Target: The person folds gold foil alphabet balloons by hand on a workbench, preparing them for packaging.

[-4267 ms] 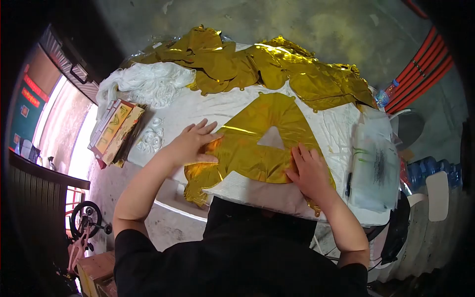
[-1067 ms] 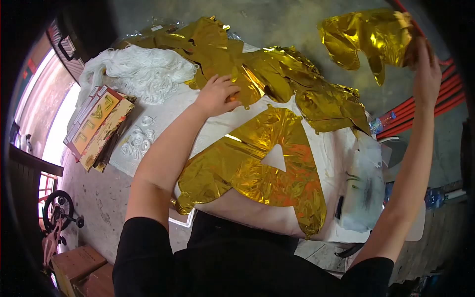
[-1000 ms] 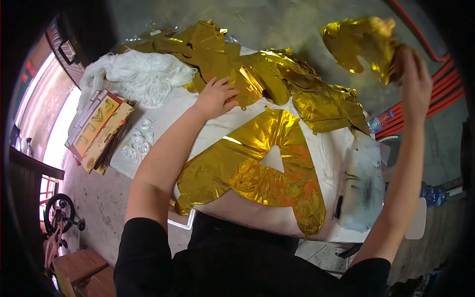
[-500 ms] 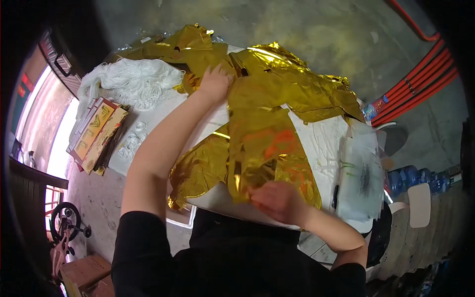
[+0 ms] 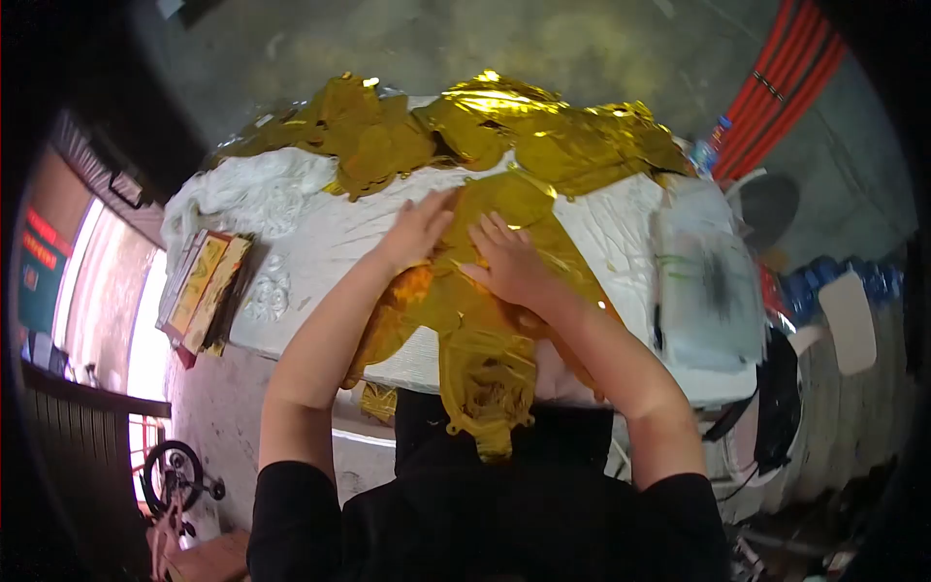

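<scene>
Concrete floor (image 5: 621,44) all round, and jammed into the middle of it is a white-covered table (image 5: 616,247) buried in shiny gold stuff. Big change from a second ago: the loose foil piece (image 5: 495,354) that was dangling out to the right is now down over the A-shaped foil balloon (image 5: 388,325), its bottom end drooping off the near edge towards the lap. To me that looks like the grabbing bit is over and it's on to flattening. Left hand (image 5: 417,233) has come off the pile to join in. It's palm down with fingers a bit spread, and the right hand (image 5: 506,257) is just beside it, flat with thumb out. Neither seems to be pinching anything; can't tell how hard they press.

Rest of the table: foil pile (image 5: 582,145) along the far side, string heap (image 5: 247,189) and small string coils (image 5: 269,291) on the left by a box (image 5: 204,296), plastic bags (image 5: 708,291) on the right. Red pipes (image 5: 786,92) beyond, small bike (image 5: 176,485) off left.
</scene>
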`<action>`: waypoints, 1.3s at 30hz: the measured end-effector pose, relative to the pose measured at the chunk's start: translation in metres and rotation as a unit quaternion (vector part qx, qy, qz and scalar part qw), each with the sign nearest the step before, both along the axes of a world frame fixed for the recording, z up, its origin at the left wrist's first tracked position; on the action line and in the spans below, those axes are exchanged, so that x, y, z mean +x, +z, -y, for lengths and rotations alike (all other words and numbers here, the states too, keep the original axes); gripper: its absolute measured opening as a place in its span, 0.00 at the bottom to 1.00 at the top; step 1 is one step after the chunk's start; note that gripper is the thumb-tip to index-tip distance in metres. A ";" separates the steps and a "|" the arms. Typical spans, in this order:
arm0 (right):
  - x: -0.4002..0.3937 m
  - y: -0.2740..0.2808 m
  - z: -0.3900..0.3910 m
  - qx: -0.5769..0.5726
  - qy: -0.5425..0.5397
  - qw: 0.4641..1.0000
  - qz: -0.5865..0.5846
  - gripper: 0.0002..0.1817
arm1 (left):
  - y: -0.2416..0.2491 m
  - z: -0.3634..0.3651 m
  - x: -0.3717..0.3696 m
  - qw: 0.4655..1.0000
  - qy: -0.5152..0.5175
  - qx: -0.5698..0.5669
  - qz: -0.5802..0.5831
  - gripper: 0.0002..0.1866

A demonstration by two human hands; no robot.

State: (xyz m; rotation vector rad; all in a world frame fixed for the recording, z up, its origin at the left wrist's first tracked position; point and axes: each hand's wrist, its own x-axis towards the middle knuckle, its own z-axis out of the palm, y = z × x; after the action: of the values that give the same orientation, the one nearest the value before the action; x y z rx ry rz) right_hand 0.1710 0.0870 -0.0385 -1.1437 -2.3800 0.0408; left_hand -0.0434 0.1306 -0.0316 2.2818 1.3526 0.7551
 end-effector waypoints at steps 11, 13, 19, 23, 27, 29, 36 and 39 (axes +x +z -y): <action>0.014 -0.003 0.022 -0.073 -0.083 0.993 0.039 0.37 | 0.010 0.048 -0.010 0.979 0.040 0.004 -0.200 0.28; 0.015 -0.002 0.022 -0.083 -0.073 0.993 0.035 0.37 | 0.006 0.048 -0.016 0.984 0.063 0.007 -0.168 0.28; 0.023 -0.006 0.016 -0.054 -0.028 0.998 -0.007 0.36 | 0.005 0.047 -0.015 0.985 0.060 0.027 -0.162 0.26; 0.025 -0.004 0.018 -0.055 -0.024 0.998 0.011 0.34 | 0.002 0.046 -0.016 0.988 0.057 0.043 -0.140 0.27; 0.026 -0.004 0.015 -0.052 -0.029 0.998 0.005 0.33 | 0.006 0.049 -0.015 0.987 0.063 0.041 -0.142 0.27; 0.026 -0.006 0.015 -0.054 -0.034 0.998 -0.009 0.34 | 0.012 0.052 -0.013 0.988 0.049 0.008 -0.144 0.27; 0.039 0.015 0.022 -0.101 -0.061 0.990 0.081 0.39 | 0.029 0.063 -0.018 0.974 0.045 -0.003 -0.220 0.29; 0.035 0.023 0.018 -0.126 -0.062 0.981 0.131 0.39 | 0.040 0.062 -0.016 0.965 0.055 -0.059 -0.251 0.32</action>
State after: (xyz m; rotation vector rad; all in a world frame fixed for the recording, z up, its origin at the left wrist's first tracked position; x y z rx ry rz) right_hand 0.2061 0.0686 -0.0159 -1.4941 -2.5817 0.1633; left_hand -0.0596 0.0688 0.0085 2.4101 1.6959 0.1108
